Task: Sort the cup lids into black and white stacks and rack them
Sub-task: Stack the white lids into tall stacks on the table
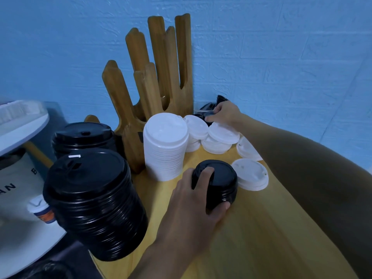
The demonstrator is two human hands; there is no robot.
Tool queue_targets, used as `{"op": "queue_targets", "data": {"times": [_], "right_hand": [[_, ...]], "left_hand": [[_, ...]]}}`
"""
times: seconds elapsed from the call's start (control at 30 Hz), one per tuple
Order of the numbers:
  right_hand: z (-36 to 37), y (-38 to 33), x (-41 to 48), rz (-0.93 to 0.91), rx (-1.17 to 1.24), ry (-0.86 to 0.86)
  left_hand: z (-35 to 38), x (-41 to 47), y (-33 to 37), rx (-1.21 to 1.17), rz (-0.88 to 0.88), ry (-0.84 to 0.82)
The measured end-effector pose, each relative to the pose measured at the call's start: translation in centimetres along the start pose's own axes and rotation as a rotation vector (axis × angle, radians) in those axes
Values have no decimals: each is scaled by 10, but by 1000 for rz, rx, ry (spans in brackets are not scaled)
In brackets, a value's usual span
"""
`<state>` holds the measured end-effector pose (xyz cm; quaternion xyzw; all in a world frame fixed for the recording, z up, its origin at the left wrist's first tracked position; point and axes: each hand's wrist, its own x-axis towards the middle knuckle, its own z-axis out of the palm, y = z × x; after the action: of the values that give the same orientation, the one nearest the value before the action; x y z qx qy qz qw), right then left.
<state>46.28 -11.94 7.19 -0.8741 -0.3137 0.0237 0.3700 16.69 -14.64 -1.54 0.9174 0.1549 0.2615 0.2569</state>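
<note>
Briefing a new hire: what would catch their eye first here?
First the leaning stack of black lids at front left, then the tall white stack mid-table in front of the wooden rack. The left hand grips a short black stack; the right hand pinches a black lid at the back.

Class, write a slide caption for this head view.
Left hand grips a short black lid stack; right hand pinches a black lid by the rack.

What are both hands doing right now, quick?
Left hand: closed, holding the small black stack.
Right hand: closed, pinching a black lid.
</note>
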Motion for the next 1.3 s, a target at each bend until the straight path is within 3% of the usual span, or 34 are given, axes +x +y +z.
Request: {"op": "queue_targets", "data": {"times": [0.33,0.57,0.83,1.17,1.3], "right_hand": [[-39,-11,-38,-99,239,162],[-74,-18,-119,-201,217,10],[-63,-1,-192,-270,24,-381],[-50,-11,-187,-385,-64,-591],[-60,-14,-181,-341,-78,-621]], "left_hand": [[-2,1,2,2,-10,-27],[-9,2,8,-62,-24,-22],[-13,2,9,-184,-97,-23],[-15,1,10,-193,-82,-58],[-13,1,11,-154,-71,-48]]}}
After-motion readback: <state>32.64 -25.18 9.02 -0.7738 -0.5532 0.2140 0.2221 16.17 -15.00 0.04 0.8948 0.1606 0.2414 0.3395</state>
